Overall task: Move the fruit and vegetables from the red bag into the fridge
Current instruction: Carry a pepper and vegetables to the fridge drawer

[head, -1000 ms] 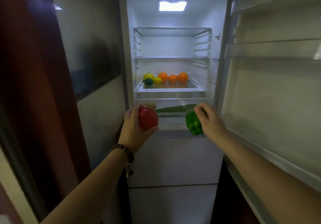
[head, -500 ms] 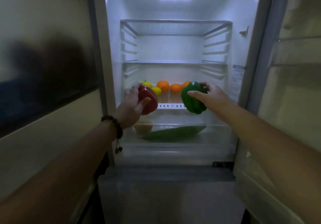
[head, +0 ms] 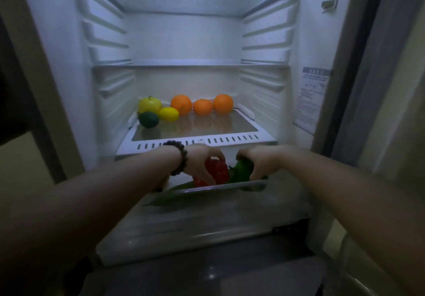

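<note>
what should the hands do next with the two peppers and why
Probably lower both a little further and let go. The left hand grips the red pepper, the right hand the green pepper, both already inside the open crisper drawer above the cucumber.

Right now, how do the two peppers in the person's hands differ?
The red pepper sits in the left hand, the green pepper in the right hand. The red one stands left of the green and shows more of its surface; the green one is darker and partly covered by fingers. Both are held low over the open drawer, nearly touching.
</note>
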Demonstrator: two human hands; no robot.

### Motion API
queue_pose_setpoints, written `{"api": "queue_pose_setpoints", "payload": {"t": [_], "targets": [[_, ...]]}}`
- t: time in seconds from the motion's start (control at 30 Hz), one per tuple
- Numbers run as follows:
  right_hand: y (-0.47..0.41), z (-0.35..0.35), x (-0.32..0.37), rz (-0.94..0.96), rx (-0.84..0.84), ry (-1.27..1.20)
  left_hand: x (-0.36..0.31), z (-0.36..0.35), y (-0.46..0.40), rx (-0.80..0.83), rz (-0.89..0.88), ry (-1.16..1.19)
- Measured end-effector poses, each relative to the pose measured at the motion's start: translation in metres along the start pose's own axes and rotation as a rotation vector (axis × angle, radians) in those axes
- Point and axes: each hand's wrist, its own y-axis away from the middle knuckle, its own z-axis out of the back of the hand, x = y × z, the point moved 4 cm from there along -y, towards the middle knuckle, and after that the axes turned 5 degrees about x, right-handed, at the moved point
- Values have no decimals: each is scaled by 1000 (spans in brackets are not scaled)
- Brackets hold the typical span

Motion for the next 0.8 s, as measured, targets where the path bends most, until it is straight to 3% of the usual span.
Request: {"api": "queue_pose_setpoints", "payload": {"t": [0.1, 0.53, 0.8], "targets": [[-15, -6, -6, -42, 69, 41, -2, -13, -22, 43, -53, 3], [-22, -25, -20, -128, 236, 218, -27, -47, -44, -48, -241, -224], [13, -12, -12, -112, -20, 8, -24, -25, -24, -1, -174, -112]]}}
